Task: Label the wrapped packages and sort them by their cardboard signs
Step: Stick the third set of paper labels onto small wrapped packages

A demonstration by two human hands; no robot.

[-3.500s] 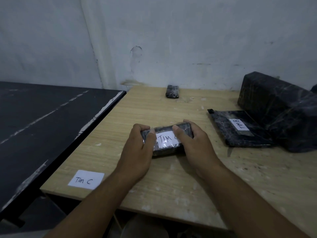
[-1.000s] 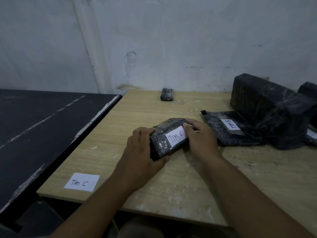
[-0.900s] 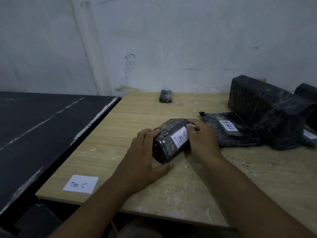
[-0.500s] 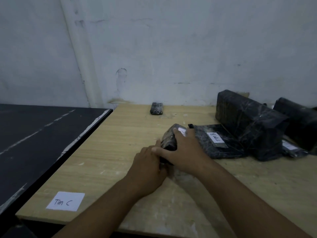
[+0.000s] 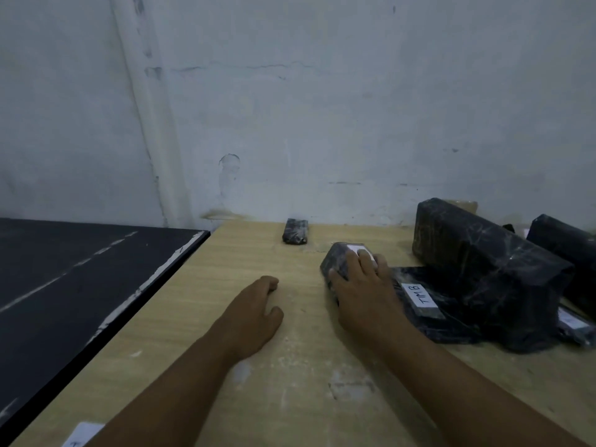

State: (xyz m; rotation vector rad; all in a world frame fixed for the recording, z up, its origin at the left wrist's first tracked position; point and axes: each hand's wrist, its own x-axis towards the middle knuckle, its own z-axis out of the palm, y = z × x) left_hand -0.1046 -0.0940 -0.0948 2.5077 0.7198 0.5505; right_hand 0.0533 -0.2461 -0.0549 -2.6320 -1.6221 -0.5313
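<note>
A small black wrapped package (image 5: 335, 259) with a white label on top is gripped from above by my right hand (image 5: 364, 291), thumb on its left side and fingers over the label. It is held far out over the wooden table (image 5: 245, 259). My left hand (image 5: 254, 311) rests on the table to the left, apart from the package, fingers loosely curled and holding nothing. A flat black package marked "TIM B" (image 5: 422, 296) lies just right of my right hand. The white "Tim C" sign (image 5: 82, 438) shows only partly at the table's near-left corner.
A big black wrapped block (image 5: 483, 266) stands at the right, with another black package (image 5: 567, 243) behind it and a labelled one (image 5: 574, 324) at the right edge. A small black wrapped item (image 5: 295, 231) lies by the wall. A black table (image 5: 64, 279) adjoins on the left.
My left hand let go of the package and dropped to the table. My right hand carried the package further away and to the right. The view tilted upward.
</note>
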